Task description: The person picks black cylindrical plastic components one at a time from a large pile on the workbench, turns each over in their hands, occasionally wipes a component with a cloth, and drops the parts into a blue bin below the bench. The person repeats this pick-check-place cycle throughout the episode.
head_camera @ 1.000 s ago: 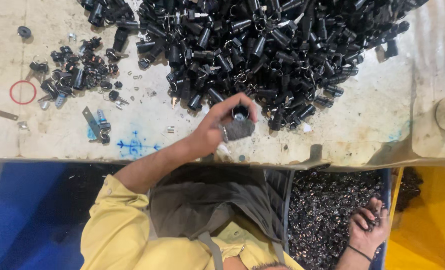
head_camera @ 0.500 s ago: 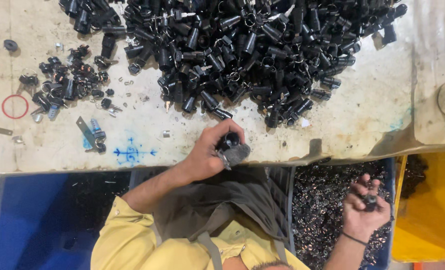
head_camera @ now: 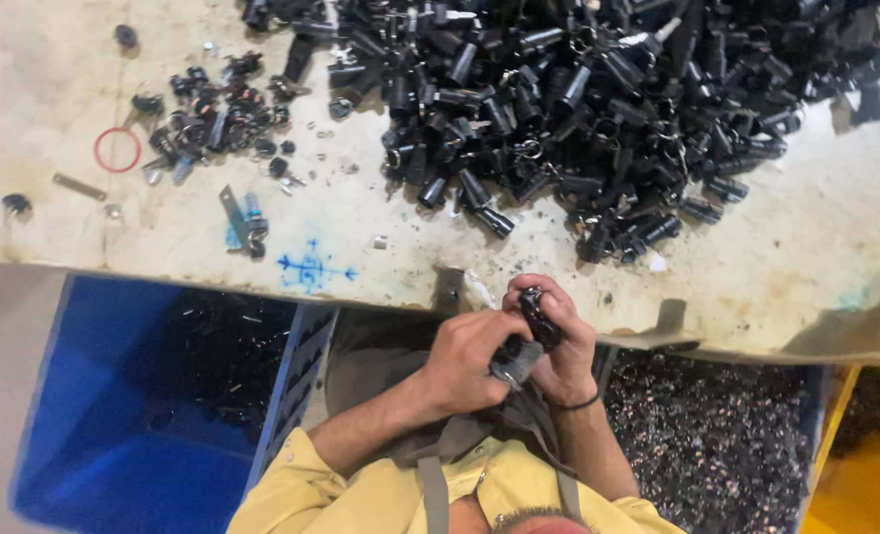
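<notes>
Black and cylinder-shaped, a small part [head_camera: 539,316] sits pinched between both hands, just below the near edge of the worktop [head_camera: 776,267] and above the person's lap. The right hand [head_camera: 563,341] curls its fingers shut around the part from behind. The left hand [head_camera: 469,361] closes on the part's lower end, where a grey piece [head_camera: 514,364] shows between the fingers; whether that piece is joined to the part cannot be told. Both grips are tight, with no gap showing.

Beneath the hands lies grey cloth over the lap. To the right stands a bin [head_camera: 717,445] full of small dark metal bits; to the left, a blue crate [head_camera: 133,425] with a few dark parts at the bottom. A yellow container [head_camera: 870,465] shows at the far right.

On the pale, stained worktop, a big heap [head_camera: 598,99] of similar black parts spreads across the top right. A smaller cluster [head_camera: 212,109] lies at the upper left, near a red ring [head_camera: 117,149], a flat metal strip [head_camera: 78,186] and a blue scribble [head_camera: 311,267].

Risk, as a judgement: the part is held over open space between the two containers, so a slip during twisting or pulling could drop it into the wrong one or onto the lap. The small grey piece looks easiest to lose.
</notes>
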Motion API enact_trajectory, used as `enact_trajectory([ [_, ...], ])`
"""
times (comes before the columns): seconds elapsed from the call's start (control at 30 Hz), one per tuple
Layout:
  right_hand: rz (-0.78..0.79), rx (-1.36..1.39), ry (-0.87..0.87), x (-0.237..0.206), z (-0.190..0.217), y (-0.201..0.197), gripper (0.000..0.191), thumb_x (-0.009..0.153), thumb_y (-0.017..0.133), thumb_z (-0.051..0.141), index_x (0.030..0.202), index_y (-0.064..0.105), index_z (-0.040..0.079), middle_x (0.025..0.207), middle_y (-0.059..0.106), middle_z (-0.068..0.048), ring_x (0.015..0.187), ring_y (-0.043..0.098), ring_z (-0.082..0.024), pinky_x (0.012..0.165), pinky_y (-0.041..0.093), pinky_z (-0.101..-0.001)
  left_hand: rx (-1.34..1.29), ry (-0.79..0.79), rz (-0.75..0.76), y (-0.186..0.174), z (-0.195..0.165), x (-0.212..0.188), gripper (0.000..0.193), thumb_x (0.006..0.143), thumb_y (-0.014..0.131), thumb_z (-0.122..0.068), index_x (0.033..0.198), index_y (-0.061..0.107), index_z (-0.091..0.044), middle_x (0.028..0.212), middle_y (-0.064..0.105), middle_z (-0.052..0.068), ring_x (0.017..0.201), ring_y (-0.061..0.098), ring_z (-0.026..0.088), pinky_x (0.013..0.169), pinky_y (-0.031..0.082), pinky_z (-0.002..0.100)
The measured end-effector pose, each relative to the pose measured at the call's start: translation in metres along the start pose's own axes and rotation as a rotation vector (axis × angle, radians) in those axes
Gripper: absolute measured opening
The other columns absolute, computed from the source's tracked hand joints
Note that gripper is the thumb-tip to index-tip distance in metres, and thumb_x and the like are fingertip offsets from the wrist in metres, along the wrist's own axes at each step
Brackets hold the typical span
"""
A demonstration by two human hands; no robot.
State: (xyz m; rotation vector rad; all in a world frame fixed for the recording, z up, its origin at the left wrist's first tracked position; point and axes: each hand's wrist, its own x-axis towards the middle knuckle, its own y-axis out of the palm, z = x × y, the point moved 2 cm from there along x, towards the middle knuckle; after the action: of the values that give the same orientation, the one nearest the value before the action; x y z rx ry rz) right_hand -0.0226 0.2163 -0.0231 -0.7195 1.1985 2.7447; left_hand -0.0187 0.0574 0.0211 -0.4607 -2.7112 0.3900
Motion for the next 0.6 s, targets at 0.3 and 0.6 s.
enact_trajectory([
  [0.3, 0.057, -0.320, -0.432, -0.017, -0.015, -0.007, 0.020, 0.103, 0.073, 0.012, 0.114, 0.060, -0.001, 0.114, 0.063, -0.011, 0.103, 0.058, -0.016, 0.092, 0.049, -0.0289, 0.136, 0.140, -0.172, -0.007, 0.013, -0.002, 0.046, 0.062, 0.076, -0.009, 0.104, 0.059, -0.006, 0.087, 0.065, 0.013, 0.079, 0.066, 0.036, 0.072, 0.053, 0.044],
  [0.6, 0.107, -0.803, -0.782, -0.036, 0.009, 0.012, 0.010, 0.100, 0.067, 0.004, 0.110, 0.065, 0.003, 0.114, 0.075, -0.014, 0.107, 0.073, -0.024, 0.097, 0.059, -0.0353, -0.033, -0.181, 0.017, -0.015, 0.017, -0.006, 0.062, 0.066, 0.067, -0.008, 0.126, 0.051, -0.006, 0.081, 0.066, 0.016, 0.076, 0.069, 0.040, 0.065, 0.053, 0.045],
])
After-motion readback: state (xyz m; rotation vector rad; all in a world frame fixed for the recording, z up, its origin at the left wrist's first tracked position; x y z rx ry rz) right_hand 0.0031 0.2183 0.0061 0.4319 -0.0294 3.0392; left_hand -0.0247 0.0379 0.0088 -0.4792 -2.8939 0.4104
